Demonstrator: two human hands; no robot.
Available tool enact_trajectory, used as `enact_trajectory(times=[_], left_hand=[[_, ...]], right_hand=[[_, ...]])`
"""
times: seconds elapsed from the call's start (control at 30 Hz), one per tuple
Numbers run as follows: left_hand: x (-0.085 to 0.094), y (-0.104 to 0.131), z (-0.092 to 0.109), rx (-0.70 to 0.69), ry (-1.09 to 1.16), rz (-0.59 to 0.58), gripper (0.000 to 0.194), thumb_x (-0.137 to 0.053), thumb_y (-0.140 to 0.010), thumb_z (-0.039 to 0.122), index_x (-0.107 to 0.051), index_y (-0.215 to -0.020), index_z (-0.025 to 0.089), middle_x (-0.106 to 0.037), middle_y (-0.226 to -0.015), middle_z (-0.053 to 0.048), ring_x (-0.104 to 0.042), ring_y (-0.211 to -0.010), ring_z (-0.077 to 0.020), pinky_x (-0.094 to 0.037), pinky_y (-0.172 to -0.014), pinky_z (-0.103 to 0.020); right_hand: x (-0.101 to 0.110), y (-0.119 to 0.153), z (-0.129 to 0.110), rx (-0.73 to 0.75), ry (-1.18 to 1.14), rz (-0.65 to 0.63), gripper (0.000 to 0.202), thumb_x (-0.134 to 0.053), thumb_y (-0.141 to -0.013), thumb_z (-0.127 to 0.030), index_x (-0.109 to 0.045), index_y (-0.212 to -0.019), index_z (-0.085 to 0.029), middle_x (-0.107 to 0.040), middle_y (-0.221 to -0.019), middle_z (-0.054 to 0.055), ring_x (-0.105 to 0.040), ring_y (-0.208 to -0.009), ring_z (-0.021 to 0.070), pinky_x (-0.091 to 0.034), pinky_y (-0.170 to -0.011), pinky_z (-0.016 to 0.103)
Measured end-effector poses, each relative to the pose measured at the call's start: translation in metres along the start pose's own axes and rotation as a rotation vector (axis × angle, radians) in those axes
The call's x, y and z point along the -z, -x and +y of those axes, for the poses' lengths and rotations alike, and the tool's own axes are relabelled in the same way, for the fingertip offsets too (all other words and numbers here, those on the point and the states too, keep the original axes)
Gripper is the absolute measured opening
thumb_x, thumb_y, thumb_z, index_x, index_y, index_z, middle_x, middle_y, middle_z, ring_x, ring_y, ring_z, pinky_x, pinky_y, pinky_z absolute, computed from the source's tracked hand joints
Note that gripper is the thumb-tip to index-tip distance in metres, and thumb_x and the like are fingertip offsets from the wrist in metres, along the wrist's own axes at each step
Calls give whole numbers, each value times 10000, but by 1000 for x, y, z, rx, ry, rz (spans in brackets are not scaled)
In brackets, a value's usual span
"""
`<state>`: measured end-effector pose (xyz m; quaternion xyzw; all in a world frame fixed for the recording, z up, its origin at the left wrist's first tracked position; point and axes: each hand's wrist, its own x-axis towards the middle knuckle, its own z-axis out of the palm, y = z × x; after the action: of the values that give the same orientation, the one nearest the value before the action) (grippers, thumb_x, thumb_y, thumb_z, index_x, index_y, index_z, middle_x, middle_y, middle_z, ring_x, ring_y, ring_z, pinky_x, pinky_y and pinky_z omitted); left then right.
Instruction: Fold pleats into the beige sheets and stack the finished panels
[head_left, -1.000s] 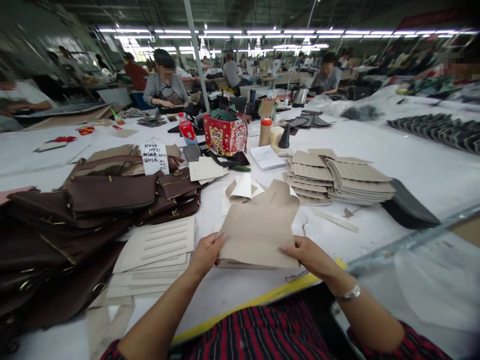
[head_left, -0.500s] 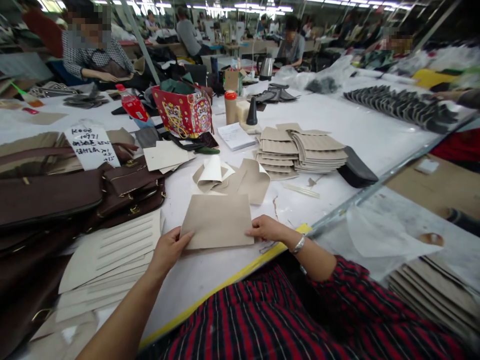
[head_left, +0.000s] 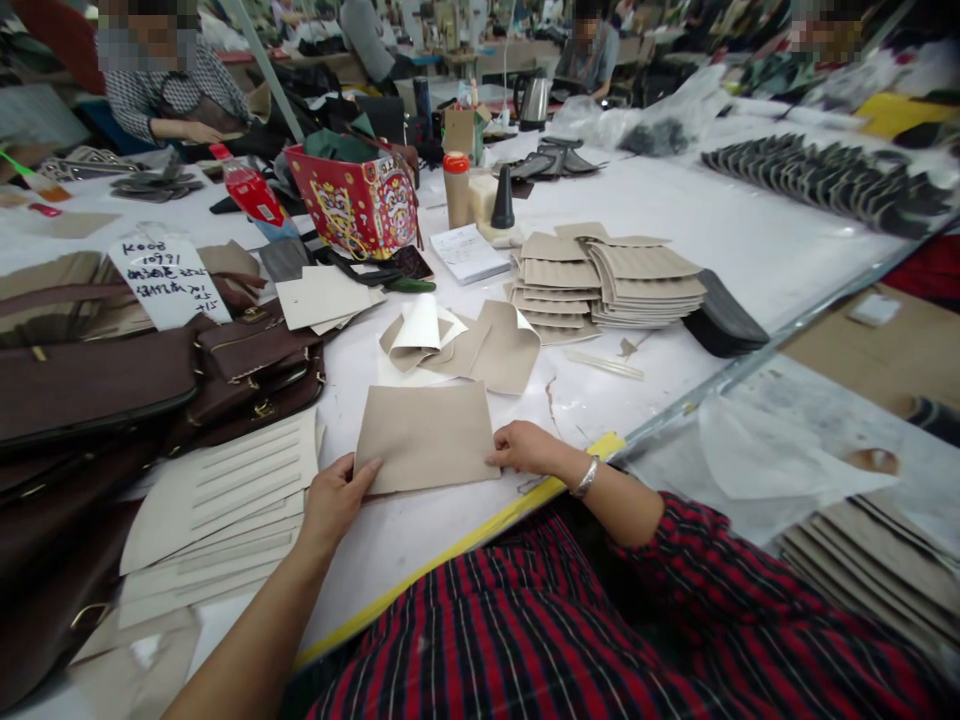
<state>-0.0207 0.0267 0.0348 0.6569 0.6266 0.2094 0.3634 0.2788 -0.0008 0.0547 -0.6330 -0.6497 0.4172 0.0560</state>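
A flat beige rectangular panel (head_left: 427,437), of leather or lining by its look, lies low over the white table near its front edge. My left hand (head_left: 337,500) pinches its left edge, thumb on top. At the lower right corner my right hand (head_left: 525,447) grips it between thumb and fingers. The fingers under the panel are hidden. Just beyond it are curled beige pieces with white undersides (head_left: 499,350). Left of my left hand, pale panels with parallel slits (head_left: 247,470) lie fanned out.
Dark brown bags (head_left: 97,390) fill the left side, with a handwritten tag (head_left: 169,275). Stacked beige pieces (head_left: 645,283), a notepad (head_left: 469,252), a red patterned box (head_left: 356,205) and a bottle (head_left: 251,190) stand farther back. Yellow tape (head_left: 450,552) edges the table. Co-workers sit beyond.
The camera view has tilted down slightly, so the background sits higher. Both hands keep hold of the panel, which appears slightly farther left in view.
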Motion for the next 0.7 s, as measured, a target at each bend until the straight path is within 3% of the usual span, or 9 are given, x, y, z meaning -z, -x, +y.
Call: enact_trajectory(times=[0.17, 0.7], left_hand=[[-2, 3, -3, 17, 5, 47, 353, -503, -745, 488, -616, -894, 189, -657, -799, -4, -571, -739, -172, -409, -624, -217], [-4, 8, -3, 25, -45, 83, 356, -499, -754, 500, -607, -886, 188, -661, -775, -3, -579, -706, -174, -415, -613, -227]], right_hand=[[1, -2, -2, 6, 45, -2, 239, -599, -709, -379, -583, -590, -171, -514, -448, -31, -470, -440, 97, -303, -465, 214], [2, -2, -5, 49, 159, -7, 178, -635, -687, -344, -610, -611, -185, -548, -469, -17, -503, -505, 120, -295, -494, 225]])
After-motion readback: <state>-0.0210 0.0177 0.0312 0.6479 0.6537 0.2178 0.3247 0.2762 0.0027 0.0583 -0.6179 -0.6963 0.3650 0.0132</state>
